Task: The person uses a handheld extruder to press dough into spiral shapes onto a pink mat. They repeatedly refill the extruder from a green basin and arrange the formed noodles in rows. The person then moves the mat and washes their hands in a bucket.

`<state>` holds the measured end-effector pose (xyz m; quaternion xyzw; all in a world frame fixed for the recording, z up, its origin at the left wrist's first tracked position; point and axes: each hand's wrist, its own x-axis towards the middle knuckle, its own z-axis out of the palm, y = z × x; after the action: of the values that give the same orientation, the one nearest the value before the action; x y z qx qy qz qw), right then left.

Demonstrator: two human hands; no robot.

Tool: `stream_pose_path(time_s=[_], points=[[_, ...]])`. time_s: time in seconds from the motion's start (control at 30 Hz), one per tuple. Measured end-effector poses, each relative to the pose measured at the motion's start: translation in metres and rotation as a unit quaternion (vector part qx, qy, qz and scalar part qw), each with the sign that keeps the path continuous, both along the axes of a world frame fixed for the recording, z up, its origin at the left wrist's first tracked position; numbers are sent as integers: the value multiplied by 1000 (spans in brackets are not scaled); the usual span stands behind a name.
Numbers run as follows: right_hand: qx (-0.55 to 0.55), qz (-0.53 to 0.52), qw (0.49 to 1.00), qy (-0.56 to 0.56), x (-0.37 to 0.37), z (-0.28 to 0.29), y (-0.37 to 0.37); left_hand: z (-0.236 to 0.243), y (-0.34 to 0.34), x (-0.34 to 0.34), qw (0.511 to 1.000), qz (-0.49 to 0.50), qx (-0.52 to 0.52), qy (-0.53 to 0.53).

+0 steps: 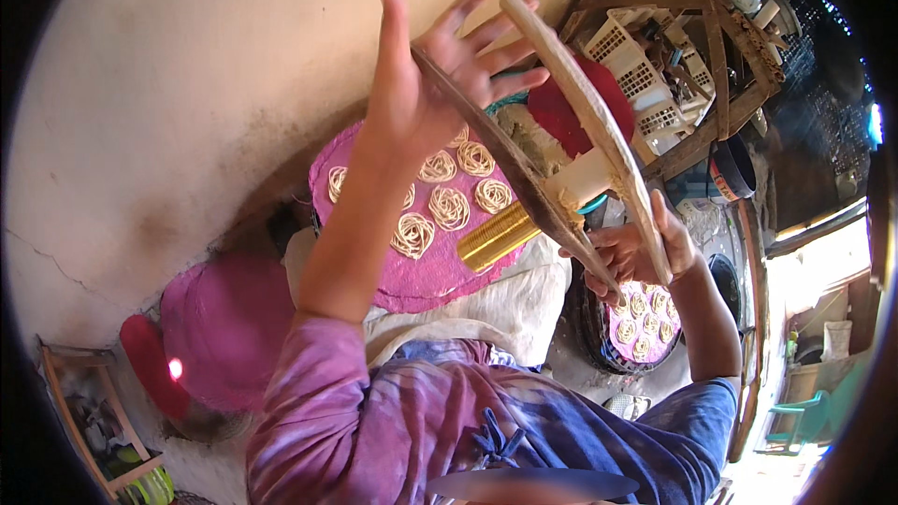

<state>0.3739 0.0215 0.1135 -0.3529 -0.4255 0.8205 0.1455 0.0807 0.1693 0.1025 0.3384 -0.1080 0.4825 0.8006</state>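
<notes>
In front of me is a hand press made of a dark wooden bar [505, 154], a paler wooden bar [599, 117], a pale plunger [582, 178] between them and a ridged gold cylinder [498, 236]. My right hand [659, 243] grips the bars' lower ends. At their upper ends my left hand [449, 65] is raised with its fingers spread, the dark bar's tip by its palm; whether they touch I cannot tell. Below the press lies a round pink tray [440, 285] bearing several coiled nests of pale dough strands [450, 209].
Another pink tray [617, 335] with dough nests sits lower right. At left lean a pink disc [224, 327] and a red one [150, 365] by the wall [187, 84]. White plastic crates [627, 61] fill a wooden rack at upper right, near a dark bucket [732, 168].
</notes>
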Motion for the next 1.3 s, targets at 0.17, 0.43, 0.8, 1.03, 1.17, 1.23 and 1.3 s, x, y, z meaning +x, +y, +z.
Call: stream_pose_path(time_s=[0.17, 0.43, 0.8, 1.03, 1.17, 1.23, 1.3], points=[[-39, -43, 998, -38, 8, -34, 11, -61, 44, 39, 977, -126, -107, -133], [12, -57, 945, -322, -5, -43, 31, -169, 54, 61, 955, -28, -181, -231], [90, -80, 933, -339, -16, -7, 14, -129, 35, 54, 953, 11, -194, -231], [79, -91, 957, -264, -24, -27, 4, -122, 33, 33, 964, 17, -193, -180], [55, -96, 950, -291, -11, -31, -8, -145, 18, 56, 954, 33, -245, -169], [48, -113, 950, -287, -1, -36, -9, -155, 23, 66, 953, 19, -237, -188], [23, -122, 969, -213, 6, -48, -8, -163, 30, 71, 956, 2, -219, -195]])
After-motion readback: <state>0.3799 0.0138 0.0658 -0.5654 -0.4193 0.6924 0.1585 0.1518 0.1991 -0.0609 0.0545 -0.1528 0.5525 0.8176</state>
